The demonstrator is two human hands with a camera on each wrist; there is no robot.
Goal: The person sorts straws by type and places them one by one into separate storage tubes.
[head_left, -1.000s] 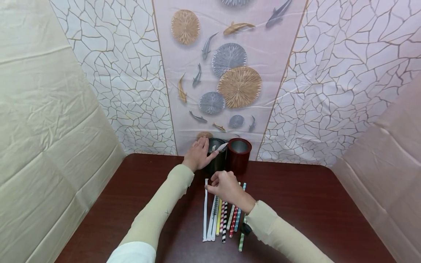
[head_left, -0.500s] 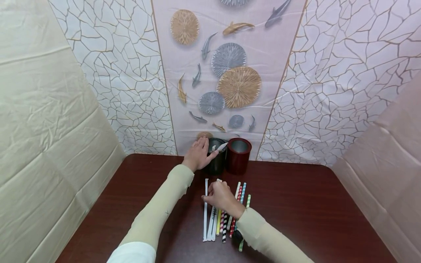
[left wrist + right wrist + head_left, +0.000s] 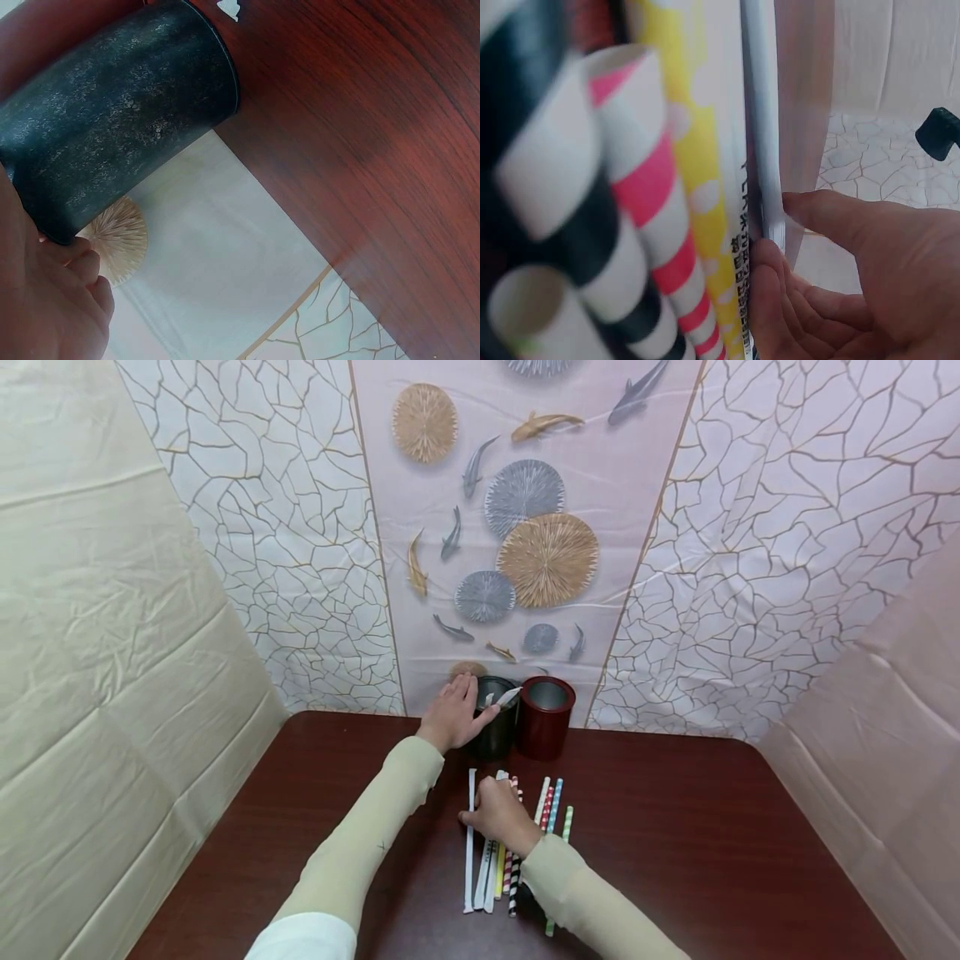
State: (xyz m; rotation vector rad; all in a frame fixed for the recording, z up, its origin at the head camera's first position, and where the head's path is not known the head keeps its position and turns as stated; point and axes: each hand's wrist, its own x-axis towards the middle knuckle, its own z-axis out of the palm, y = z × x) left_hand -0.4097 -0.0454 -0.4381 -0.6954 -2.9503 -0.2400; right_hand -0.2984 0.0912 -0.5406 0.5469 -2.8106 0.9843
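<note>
At the table's back, my left hand (image 3: 453, 710) holds the rim of a black canister (image 3: 491, 745), thumb in front and fingers along its left side. White paper-wrapped ends (image 3: 508, 697) stick out of that canister. My right hand (image 3: 497, 812) is low over a row of straws. Its thumb and fingers pinch the leftmost white paper-wrapped straw (image 3: 763, 112), which still lies on the table. Beside it are printed wrapped straws (image 3: 482, 881), a yellow dotted straw (image 3: 697, 180), a pink-striped straw (image 3: 649, 180) and a black-striped straw (image 3: 513, 893). My right hand and sleeve cover parts of the row.
A dark red canister (image 3: 543, 727) stands against the black one on its right. Further right lie red (image 3: 547, 806), blue (image 3: 556, 797) and green (image 3: 568, 822) patterned straws on the brown table (image 3: 675, 843). Patterned cloth (image 3: 487, 643) hangs behind.
My right hand has moved left and slightly toward me over the straws, and its thumb and fingers have come around the leftmost wrapped straw. My left hand has stayed on the black canister.
</note>
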